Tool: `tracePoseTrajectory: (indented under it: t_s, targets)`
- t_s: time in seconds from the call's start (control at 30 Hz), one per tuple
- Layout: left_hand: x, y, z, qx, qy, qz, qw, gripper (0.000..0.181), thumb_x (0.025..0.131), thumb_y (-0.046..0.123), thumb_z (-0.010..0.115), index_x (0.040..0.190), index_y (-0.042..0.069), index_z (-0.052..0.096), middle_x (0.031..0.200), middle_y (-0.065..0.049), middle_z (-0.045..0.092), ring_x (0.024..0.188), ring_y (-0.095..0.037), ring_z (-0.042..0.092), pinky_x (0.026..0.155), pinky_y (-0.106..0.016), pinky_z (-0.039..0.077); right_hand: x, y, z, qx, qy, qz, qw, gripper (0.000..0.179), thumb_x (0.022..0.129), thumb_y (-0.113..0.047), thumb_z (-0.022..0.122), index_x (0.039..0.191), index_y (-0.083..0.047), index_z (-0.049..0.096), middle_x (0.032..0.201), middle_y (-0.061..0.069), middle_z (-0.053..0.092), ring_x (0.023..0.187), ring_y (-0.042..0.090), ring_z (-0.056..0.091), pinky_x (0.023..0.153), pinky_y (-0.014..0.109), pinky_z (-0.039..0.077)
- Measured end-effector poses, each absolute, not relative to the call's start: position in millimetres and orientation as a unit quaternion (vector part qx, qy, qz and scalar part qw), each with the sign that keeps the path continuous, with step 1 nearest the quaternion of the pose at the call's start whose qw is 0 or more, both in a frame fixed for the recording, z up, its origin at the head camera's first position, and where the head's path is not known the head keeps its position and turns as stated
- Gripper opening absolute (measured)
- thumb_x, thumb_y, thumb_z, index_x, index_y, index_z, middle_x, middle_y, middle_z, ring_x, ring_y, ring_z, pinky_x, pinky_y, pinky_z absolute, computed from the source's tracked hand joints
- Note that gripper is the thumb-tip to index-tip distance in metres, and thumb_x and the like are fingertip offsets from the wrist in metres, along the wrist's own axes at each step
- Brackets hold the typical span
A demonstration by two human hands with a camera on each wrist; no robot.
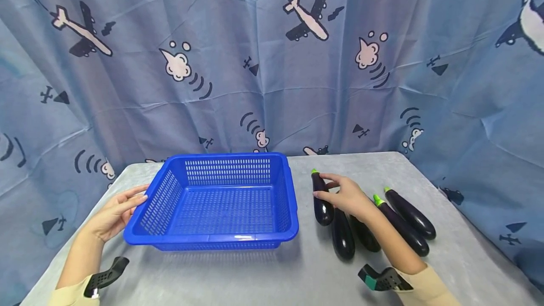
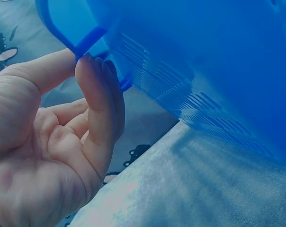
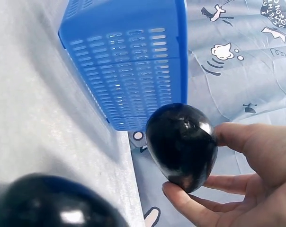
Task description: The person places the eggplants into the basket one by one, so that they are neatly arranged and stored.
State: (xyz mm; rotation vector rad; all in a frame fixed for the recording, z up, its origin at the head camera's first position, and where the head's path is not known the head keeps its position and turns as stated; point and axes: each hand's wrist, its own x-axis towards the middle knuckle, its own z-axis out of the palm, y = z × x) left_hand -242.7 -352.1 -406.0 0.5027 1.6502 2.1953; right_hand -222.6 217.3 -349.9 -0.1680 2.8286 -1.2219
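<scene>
A blue plastic basket (image 1: 229, 239) with slotted walls has bare insides. At its left rim my left hand (image 1: 116, 211) pinches the edge between thumb and fingertips; the left wrist view shows the basket wall (image 2: 181, 94) beyond the fingers. My right hand (image 1: 346, 197) holds an eggplant (image 1: 323, 211) by its sides, thumb on one side and fingers on the other, its green stem end pointing away. The right wrist view has the rounded dark end of this eggplant (image 3: 181, 146) between the fingers. Another eggplant (image 1: 342, 237) lies just below the held one.
Under my right forearm is an eggplant (image 1: 365, 235), partly hidden. Farther right, two eggplants lie side by side, one nearer (image 1: 401, 228) and one outer (image 1: 412, 214). All are on a grey table (image 1: 212, 282). A blue patterned curtain (image 1: 255, 60) hangs behind it.
</scene>
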Motion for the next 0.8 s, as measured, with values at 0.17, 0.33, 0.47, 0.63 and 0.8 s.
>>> tracePoseTrajectory:
  t_s: [0.17, 0.33, 0.47, 0.63, 0.8]
  targets:
    - [-243, -352, -406, 0.181, 0.579, 0.775, 0.175, 0.043, 0.113, 0.002, 0.037, 0.130, 0.025, 0.070, 0.120, -0.004, 0.076, 0.102, -0.018, 0.077, 0.085, -0.033, 0.064, -222, 215, -342, -0.051, 0.916, -0.397, 0.028, 0.070, 0.099, -0.029, 0.075, 0.155, 0.002, 0.046, 0.138, 0.037, 0.059, 0.093, 0.032, 0.072, 0.081, 0.048, 0.063]
    - [-244, -352, -407, 0.187, 0.576, 0.776, 0.176, 0.044, 0.113, 0.001, 0.036, 0.131, 0.024, 0.069, 0.120, -0.004, 0.076, 0.102, -0.018, 0.077, 0.085, -0.034, 0.064, -223, 215, -334, -0.053, 0.913, -0.403, 0.028, 0.070, 0.100, -0.028, 0.074, 0.155, 0.003, 0.045, 0.140, 0.037, 0.057, 0.099, 0.036, 0.073, 0.083, 0.049, 0.064]
    - [-244, -352, -408, 0.186, 0.577, 0.776, 0.174, 0.044, 0.113, 0.001, 0.037, 0.131, 0.024, 0.069, 0.120, -0.004, 0.076, 0.101, -0.018, 0.077, 0.085, -0.034, 0.064, -223, 214, -329, -0.061, 0.910, -0.410, 0.029, 0.071, 0.100, -0.027, 0.074, 0.156, 0.003, 0.043, 0.140, 0.037, 0.057, 0.105, 0.039, 0.073, 0.084, 0.049, 0.064]
    - [-244, -352, -408, 0.183, 0.578, 0.777, 0.172, 0.044, 0.112, 0.001, 0.037, 0.130, 0.025, 0.070, 0.121, -0.003, 0.076, 0.102, -0.017, 0.077, 0.086, -0.033, 0.063, -224, 213, -323, -0.077, 0.907, -0.414, 0.022, 0.070, 0.100, -0.026, 0.074, 0.156, 0.004, 0.044, 0.138, 0.037, 0.059, 0.103, 0.038, 0.074, 0.084, 0.050, 0.064]
    - [-243, -353, -408, 0.190, 0.576, 0.776, 0.174, 0.046, 0.112, 0.000, 0.036, 0.131, 0.025, 0.069, 0.121, -0.003, 0.075, 0.103, -0.017, 0.076, 0.086, -0.033, 0.063, -226, 208, -318, -0.081, 0.906, -0.414, 0.012, 0.068, 0.099, -0.025, 0.074, 0.155, 0.003, 0.046, 0.137, 0.036, 0.060, 0.102, 0.037, 0.075, 0.084, 0.048, 0.064]
